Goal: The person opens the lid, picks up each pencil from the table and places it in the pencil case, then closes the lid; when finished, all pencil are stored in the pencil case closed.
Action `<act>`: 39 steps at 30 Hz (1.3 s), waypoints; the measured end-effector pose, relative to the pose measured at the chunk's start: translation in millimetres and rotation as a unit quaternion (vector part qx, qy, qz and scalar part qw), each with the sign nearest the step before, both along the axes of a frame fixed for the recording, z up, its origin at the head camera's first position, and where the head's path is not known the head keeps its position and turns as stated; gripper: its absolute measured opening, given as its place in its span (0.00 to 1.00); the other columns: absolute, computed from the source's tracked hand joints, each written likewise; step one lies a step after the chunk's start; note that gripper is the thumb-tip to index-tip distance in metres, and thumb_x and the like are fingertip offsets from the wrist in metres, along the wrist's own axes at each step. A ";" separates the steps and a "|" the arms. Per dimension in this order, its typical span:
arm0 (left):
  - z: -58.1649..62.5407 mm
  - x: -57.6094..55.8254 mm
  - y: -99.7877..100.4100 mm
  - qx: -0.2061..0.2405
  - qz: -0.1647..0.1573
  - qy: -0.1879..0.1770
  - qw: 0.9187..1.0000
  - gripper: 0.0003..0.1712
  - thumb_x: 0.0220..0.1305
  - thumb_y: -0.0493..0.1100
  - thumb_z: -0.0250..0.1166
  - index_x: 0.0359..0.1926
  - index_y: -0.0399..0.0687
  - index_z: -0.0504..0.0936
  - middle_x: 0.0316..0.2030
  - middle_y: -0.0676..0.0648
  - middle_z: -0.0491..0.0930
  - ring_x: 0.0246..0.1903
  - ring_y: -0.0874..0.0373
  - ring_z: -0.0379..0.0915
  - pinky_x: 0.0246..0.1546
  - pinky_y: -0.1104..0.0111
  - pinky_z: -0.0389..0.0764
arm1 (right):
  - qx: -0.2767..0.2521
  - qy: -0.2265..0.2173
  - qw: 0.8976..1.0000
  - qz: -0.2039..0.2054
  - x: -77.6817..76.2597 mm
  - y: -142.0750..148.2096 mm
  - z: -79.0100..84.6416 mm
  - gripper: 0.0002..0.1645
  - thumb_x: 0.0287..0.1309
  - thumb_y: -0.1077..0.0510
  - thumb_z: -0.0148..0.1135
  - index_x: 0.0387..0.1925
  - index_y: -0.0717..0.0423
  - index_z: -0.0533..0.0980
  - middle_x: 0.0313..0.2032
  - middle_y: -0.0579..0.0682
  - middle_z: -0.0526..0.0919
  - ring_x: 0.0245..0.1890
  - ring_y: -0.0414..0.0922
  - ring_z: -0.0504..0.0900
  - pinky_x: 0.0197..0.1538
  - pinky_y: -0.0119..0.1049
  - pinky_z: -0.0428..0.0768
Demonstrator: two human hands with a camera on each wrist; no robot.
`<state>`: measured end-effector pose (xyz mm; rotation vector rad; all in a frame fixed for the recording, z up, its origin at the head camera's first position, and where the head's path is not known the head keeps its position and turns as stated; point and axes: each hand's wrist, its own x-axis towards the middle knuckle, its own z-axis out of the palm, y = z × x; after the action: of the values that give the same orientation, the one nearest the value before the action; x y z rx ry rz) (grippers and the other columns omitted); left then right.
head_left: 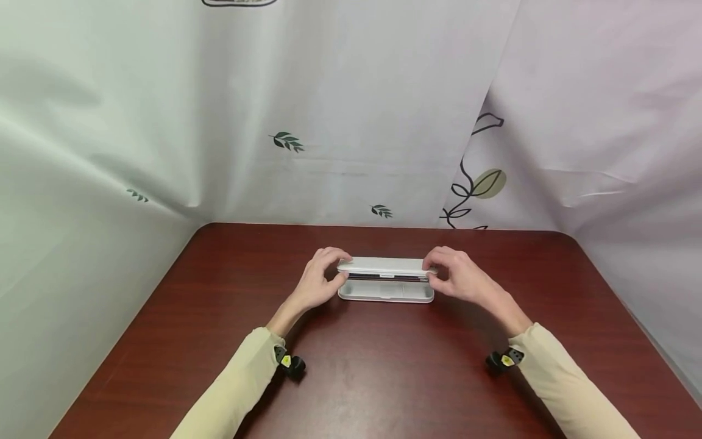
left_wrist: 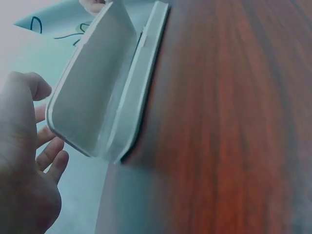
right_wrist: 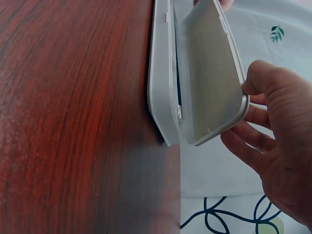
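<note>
A long, pale grey pencil case lies on the table with its lid (head_left: 384, 265) tilted part-way up over its base (head_left: 386, 296). My left hand (head_left: 320, 277) holds the lid's left end, thumb at the front edge and fingers behind. At the opposite end, my right hand (head_left: 456, 277) pinches the lid's corner; in the right wrist view its thumb (right_wrist: 253, 87) presses the rim. Dark, slim items (head_left: 364, 277) show in the gap under the lid, partly hidden by it. The lid's smooth inner face (left_wrist: 90, 92) shows in the left wrist view.
The dark red-brown wooden table (head_left: 373, 366) extends around the case. White cloth (head_left: 351, 122) with leaf prints hangs behind the table's far edge and along both sides. Each sleeved wrist carries a small black camera (head_left: 295, 367).
</note>
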<state>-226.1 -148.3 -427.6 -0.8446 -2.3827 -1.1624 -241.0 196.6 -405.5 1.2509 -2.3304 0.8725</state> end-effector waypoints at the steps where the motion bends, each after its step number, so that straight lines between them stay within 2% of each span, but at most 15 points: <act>1: 1.6 -0.1 1.1 0.001 -0.004 -0.001 1.000 0.15 0.56 0.37 0.64 0.46 0.46 0.84 0.47 0.50 0.80 0.48 0.52 0.70 0.48 0.55 0.70 | 0.000 -0.001 1.000 0.001 0.1 -0.2 -0.1 0.12 0.46 0.70 0.64 0.32 0.53 0.78 0.32 0.43 0.78 0.32 0.41 0.75 0.34 0.35 0.76; 8: 4.4 -1.7 4.5 -0.011 -0.025 0.000 1.000 0.12 0.54 0.33 0.65 0.39 0.49 0.85 0.42 0.52 0.82 0.46 0.54 0.72 0.46 0.59 0.72 | 0.006 -0.017 1.000 -0.004 3.2 -1.0 0.4 0.12 0.46 0.70 0.66 0.32 0.53 0.78 0.33 0.44 0.78 0.33 0.41 0.75 0.34 0.35 0.77; 18: 1.6 1.5 0.7 -0.040 -0.045 0.010 0.998 0.10 0.52 0.32 0.69 0.36 0.47 0.86 0.41 0.50 0.82 0.46 0.52 0.74 0.47 0.58 0.73 | 0.062 -0.038 0.997 -0.031 10.6 -3.7 -1.6 0.11 0.46 0.66 0.69 0.34 0.52 0.81 0.38 0.45 0.79 0.39 0.43 0.75 0.40 0.40 0.78; 33: -8.3 5.5 -1.3 -0.083 -0.066 0.032 0.994 0.14 0.49 0.29 0.69 0.38 0.48 0.86 0.42 0.51 0.80 0.46 0.53 0.72 0.44 0.59 0.74 | 0.061 0.002 0.998 -0.019 15.5 -5.3 -15.8 0.12 0.43 0.66 0.71 0.33 0.53 0.82 0.37 0.45 0.78 0.39 0.44 0.74 0.40 0.41 0.77; 39: -11.1 7.8 -0.3 -0.104 -0.065 0.037 0.992 0.14 0.48 0.30 0.69 0.38 0.47 0.86 0.42 0.50 0.80 0.47 0.53 0.72 0.47 0.60 0.74 | 0.065 -0.005 0.998 -0.026 19.3 -5.3 -20.5 0.12 0.44 0.66 0.73 0.34 0.53 0.82 0.38 0.45 0.79 0.41 0.44 0.75 0.41 0.41 0.77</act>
<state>-218.3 -148.7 -438.7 -1.1046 -2.4485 -0.9208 -221.7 191.3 -426.0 1.2315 -2.4502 0.7224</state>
